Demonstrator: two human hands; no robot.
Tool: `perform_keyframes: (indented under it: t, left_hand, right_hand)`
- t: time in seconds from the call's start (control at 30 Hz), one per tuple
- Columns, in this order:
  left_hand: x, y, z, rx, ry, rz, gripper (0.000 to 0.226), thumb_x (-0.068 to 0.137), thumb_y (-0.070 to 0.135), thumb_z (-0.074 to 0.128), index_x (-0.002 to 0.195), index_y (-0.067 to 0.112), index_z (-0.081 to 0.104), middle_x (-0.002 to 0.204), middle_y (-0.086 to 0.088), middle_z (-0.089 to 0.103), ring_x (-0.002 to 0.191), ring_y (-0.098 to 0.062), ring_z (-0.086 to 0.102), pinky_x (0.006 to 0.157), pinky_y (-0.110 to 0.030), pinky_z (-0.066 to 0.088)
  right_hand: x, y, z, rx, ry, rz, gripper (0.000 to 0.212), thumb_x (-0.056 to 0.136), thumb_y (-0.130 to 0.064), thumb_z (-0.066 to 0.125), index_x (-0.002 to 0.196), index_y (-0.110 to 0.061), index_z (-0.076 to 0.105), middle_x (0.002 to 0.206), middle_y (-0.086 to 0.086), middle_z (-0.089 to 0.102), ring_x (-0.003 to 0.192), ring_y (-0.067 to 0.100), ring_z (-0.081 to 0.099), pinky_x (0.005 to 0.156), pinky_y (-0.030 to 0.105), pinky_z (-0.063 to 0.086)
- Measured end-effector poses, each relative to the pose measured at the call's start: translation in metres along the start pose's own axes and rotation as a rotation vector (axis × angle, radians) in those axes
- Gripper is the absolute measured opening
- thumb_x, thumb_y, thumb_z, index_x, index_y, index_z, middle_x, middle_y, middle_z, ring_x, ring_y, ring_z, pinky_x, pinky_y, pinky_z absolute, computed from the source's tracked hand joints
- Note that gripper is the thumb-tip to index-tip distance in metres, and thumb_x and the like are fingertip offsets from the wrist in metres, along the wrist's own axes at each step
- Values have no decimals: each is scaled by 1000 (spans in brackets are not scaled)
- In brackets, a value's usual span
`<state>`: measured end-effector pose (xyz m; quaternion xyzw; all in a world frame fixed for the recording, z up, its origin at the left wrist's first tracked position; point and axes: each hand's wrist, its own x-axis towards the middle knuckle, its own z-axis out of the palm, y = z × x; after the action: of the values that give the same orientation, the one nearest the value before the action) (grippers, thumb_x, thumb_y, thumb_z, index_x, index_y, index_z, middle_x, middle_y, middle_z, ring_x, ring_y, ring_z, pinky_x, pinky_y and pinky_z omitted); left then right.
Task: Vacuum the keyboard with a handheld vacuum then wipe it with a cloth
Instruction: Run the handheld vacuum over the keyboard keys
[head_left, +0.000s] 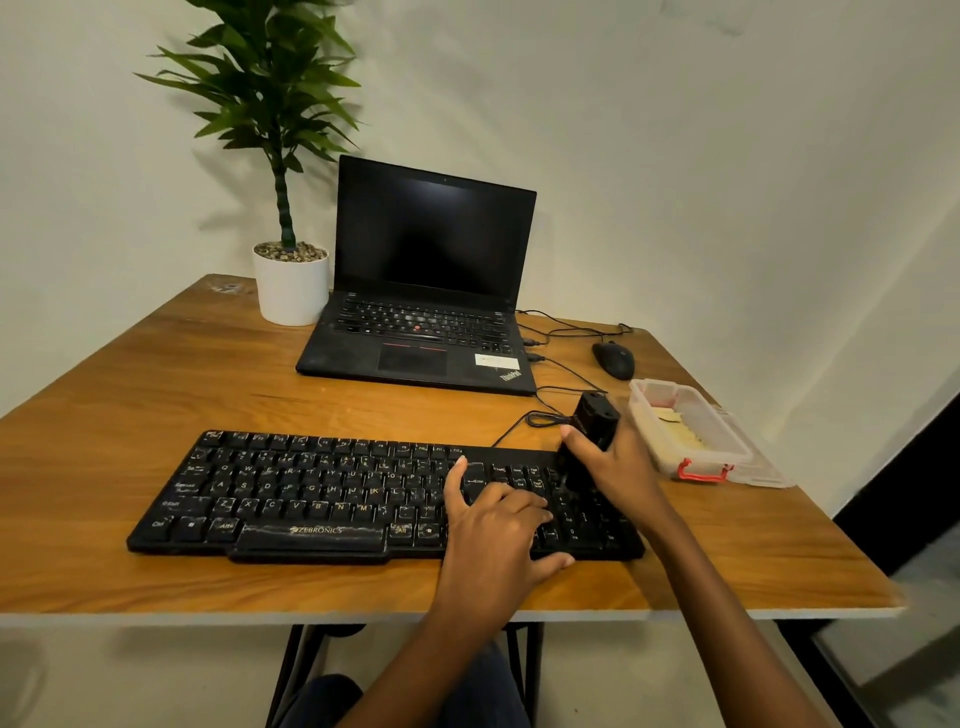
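Observation:
A black keyboard (311, 493) lies across the front of the wooden table (156, 374). My right hand (618, 467) grips a small black handheld vacuum (592, 431), held upright with its lower end on the keys at the keyboard's right end. My left hand (493, 525) rests flat on the right part of the keyboard, fingers spread over the keys and thumb at the front edge. No cloth can be made out.
An open black laptop (426, 291) stands behind the keyboard, with a potted plant (291, 280) to its left. A black mouse (614, 359) and cables lie at the back right. A clear plastic box with a red latch (691, 431) sits right of the vacuum.

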<state>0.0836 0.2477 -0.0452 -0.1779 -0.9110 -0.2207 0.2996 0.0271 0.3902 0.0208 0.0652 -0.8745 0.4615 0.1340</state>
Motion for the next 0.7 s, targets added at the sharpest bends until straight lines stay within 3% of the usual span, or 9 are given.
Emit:
perform_keyframes:
  t: [0.1,0.2,0.3,0.43,0.7]
  left_hand:
    - [0,0,0,12,-5,6,42,64,68,61,82,33,74,88,22,69,87,1,62,106,-52,15]
    - [0,0,0,11,-11,14,42,57,67,73,82,33,74,88,21,69,86,1,63,106,-52,15]
    - [0,0,0,7,-8,13,42,57,66,74,82,33,74,88,21,69,86,0,63,106,-52,14]
    - [1,0,0,2,3,5,40,60,66,66,80,33,74,87,21,69,85,0,63,106,-53,14]
    - [0,0,0,-2,-4,4,41,56,65,74,80,33,74,88,21,69,86,0,63,107,-53,12]
  right_hand:
    - [-1,1,-10,123,-44,35,16,89,-23,58,84,-31,45,84,-13,55,77,2,54,68,19,46]
    - [9,5,-7,-5,2,2,11,88,-30,58,93,-29,48,85,-11,56,80,6,55,72,29,50]
    - [11,3,4,-26,26,-49,18,87,-32,60,96,-19,51,83,-5,60,80,12,60,69,31,51]
    - [8,-1,3,107,-49,7,11,88,-26,59,86,-29,49,86,-4,59,83,11,59,74,30,49]
    - [22,-4,17,-61,-19,-65,22,88,-31,59,102,-17,50,84,-7,58,79,8,56,73,29,47]
